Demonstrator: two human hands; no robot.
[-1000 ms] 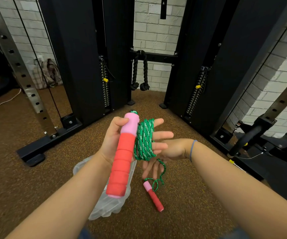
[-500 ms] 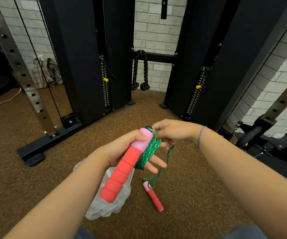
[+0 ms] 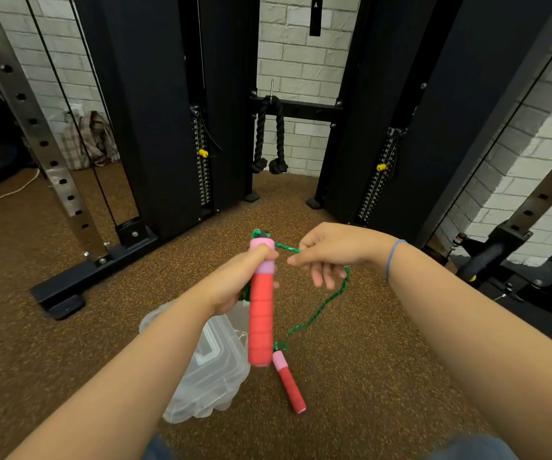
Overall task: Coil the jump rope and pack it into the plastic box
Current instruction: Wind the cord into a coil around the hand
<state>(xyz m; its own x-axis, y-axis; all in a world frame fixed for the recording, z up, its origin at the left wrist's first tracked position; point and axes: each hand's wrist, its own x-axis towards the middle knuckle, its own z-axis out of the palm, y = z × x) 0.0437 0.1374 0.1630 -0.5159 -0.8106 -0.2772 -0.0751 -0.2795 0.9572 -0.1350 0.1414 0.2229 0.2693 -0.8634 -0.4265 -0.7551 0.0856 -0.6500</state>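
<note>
My left hand grips the upper part of a red and pink jump rope handle, which hangs nearly upright. The coiled green rope is mostly hidden behind that hand. My right hand pinches a strand of the green rope just right of the handle's top. From there the rope loops down to the second red and pink handle, lying on the floor. A clear plastic box sits on the floor below my left forearm.
Brown speckled gym flooring lies all around. A black cable machine with weight stacks stands ahead, a black rope attachment hanging in its middle. A steel rack upright is at the left, dark equipment at the right.
My left hand turned so the handle hangs upright and the coil went behind it. My right hand moved right, drawing a strand out from the handle's top.
</note>
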